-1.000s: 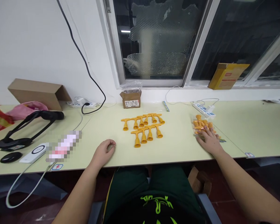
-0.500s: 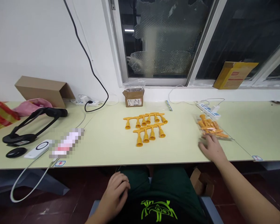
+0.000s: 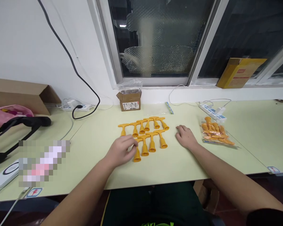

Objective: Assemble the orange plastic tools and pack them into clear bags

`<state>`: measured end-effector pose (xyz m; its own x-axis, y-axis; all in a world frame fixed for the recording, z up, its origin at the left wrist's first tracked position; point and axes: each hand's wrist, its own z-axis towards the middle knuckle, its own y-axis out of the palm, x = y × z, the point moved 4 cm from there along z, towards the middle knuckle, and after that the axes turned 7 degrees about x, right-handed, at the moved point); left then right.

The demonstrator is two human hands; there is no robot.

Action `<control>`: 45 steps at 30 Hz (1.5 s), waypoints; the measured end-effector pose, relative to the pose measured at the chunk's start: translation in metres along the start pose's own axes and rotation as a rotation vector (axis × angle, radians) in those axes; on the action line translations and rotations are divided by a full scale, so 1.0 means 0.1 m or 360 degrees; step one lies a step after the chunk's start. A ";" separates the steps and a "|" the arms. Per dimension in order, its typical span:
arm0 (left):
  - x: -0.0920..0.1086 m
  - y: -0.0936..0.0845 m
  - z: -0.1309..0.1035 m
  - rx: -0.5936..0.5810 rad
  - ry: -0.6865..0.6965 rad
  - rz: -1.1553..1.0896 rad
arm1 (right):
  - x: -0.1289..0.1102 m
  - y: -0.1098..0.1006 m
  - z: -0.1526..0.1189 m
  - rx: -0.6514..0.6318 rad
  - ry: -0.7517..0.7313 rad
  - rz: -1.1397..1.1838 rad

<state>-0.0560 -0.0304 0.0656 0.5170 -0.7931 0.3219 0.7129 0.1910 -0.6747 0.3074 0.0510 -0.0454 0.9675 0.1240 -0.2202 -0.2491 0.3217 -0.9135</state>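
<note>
Several yellow T-shaped plastic pieces with flared ends (image 3: 152,145) lie in two rows on the pale table (image 3: 174,166). My left hand (image 3: 122,150) is at the left end of the front row, its curled fingers over the top of the leftmost piece; whether it grips it is hidden. My right hand (image 3: 185,137) rests on the table to the right of the rows, fingers slightly bent and nothing visible in it. Farther right is a clear bag of orange-yellow pieces (image 3: 214,130), apart from my right hand.
Behind the rows stand a small open cardboard box (image 3: 130,101) and a flat clear bag with a printed strip (image 3: 169,108). Power strips (image 3: 212,112) with cables lie by the wall. At left are a blurred-out device (image 3: 46,163), a white device (image 3: 8,172) and a black frame (image 3: 16,125).
My left hand has risen from my lap to the front row. My right hand has left the bag and moved left toward the pieces. The view has shifted closer to the table.
</note>
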 end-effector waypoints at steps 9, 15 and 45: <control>-0.53 0.49 0.46 0.0365 0.0014 -0.0063 | -0.10 0.29 0.92 -0.0036 0.0553 -0.0048; -0.65 0.43 0.28 0.0300 -0.0038 -0.0114 | -0.05 0.42 1.19 -0.0100 0.0359 -0.0056; -0.70 0.51 0.28 0.0260 -0.0175 -0.0192 | -0.35 -0.18 0.65 0.0712 0.0559 0.2625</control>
<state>-0.0426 0.0516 0.0275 0.4656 -0.7500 0.4698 0.8352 0.1967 -0.5136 0.2756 0.1017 0.0004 -0.3436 0.3879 -0.8552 -0.8310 0.2986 0.4693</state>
